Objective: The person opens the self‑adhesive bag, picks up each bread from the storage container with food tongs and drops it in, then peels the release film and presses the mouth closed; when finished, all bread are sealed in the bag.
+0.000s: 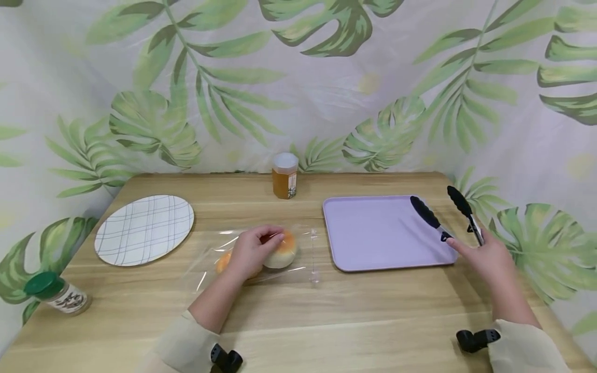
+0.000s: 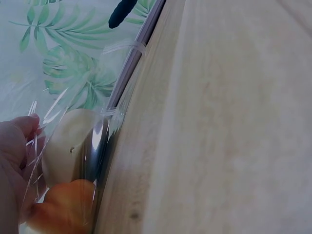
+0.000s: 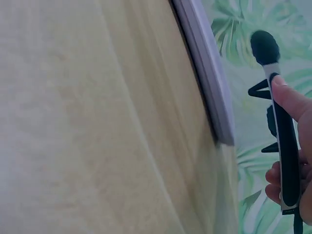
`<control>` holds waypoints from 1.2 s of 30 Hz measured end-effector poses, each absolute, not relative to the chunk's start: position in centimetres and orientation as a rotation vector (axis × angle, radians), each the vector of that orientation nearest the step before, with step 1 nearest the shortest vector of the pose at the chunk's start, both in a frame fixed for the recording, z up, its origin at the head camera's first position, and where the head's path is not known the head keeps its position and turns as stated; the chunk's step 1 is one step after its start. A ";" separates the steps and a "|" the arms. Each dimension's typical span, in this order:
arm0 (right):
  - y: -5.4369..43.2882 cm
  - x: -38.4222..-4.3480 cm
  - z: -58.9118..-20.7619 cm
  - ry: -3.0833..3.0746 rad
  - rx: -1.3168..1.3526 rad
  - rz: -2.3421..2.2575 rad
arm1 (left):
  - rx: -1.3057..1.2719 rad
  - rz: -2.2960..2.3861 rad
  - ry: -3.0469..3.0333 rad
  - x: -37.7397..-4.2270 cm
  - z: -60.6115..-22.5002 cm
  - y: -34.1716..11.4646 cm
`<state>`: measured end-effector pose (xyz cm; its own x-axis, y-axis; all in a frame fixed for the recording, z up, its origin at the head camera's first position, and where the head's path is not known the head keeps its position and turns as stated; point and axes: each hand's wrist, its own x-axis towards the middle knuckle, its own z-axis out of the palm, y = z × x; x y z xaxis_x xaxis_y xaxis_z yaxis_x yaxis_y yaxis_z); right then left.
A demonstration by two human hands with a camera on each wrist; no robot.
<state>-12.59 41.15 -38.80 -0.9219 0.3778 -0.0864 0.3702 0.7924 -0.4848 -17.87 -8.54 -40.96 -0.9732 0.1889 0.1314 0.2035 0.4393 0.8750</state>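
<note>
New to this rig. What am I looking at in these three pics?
No robot here: a person works with two bare hands. The wide picture looks forward and down from the head; the other two are shot from the left and right wrists, each at that hand's work.

On the wooden table are a checked plate, a purple tray, an amber jar and a green-lidded shaker.

The left hand pinches a clear bag with buns inside. The right hand holds black-tipped tongs, spread open, by the tray's right side.
</note>
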 end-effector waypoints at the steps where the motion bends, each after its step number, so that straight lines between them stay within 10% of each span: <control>1: 41.3 -12.9 -39.0 -2.949 -0.653 0.819 | -0.350 -1.618 -2.655 -17.8 -40.9 -8.7; 36: 44.4 -15.6 -42.5 -2.868 -0.906 0.808 | -0.339 -1.654 -2.668 -17.8 -40.8 -8.7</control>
